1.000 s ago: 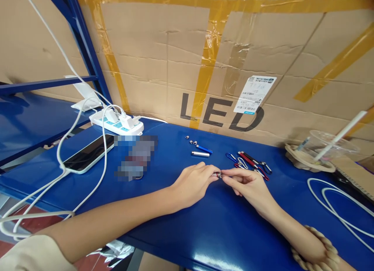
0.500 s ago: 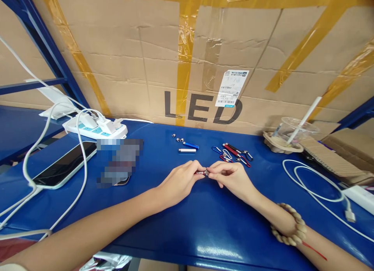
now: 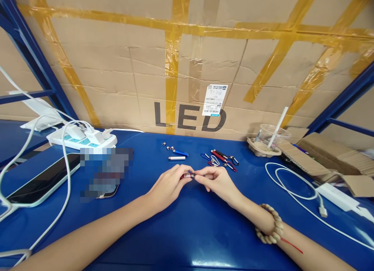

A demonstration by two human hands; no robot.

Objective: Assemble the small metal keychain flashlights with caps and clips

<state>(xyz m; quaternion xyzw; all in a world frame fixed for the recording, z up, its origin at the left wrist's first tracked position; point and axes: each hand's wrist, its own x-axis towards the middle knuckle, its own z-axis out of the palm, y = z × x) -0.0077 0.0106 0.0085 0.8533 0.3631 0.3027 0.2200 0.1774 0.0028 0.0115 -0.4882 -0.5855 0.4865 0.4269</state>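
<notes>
Counter: a glossy blue counter [image 3: 204, 232] fills the lower half of the frame; light reflects on it near the bottom edge.
Forearms: both come in from the bottom corners and are cut off there; the right wrist carries a bracelet of pale beads [image 3: 270, 228].
Left hand: the left hand [image 3: 168, 183] rests on the counter at the centre, fingers closed around one end of a small red tube [image 3: 187, 176].
Right hand: the right hand [image 3: 216, 179] meets it from the right and pinches the other, metal-coloured end with the fingertips.
Small red tube: at the centre of the frame, between both hands, mostly covered by the fingers, so its full shape is hard to tell.
Left side: a dark phone [image 3: 41, 181] lies flat, white cables [image 3: 66, 173] run over it, and a blurred patch hides something beside it.
Behind the hands: a silver tube [image 3: 177, 158], a blue tube [image 3: 180, 152] and some tiny metal pieces [image 3: 168, 146]; to the right, a bunch of clips [image 3: 220, 158] in red, black and blue.
Right side: a white looped cable [image 3: 292, 185] with its charger; a clear plastic cup [image 3: 270, 135] with a straw in a pulp tray.
Far left: a white power strip [image 3: 83, 138] with plugs in it.
Background: a large cardboard box [image 3: 189, 68] with yellow tape, the letters LED and a white label; blue shelf frames at both upper corners.
</notes>
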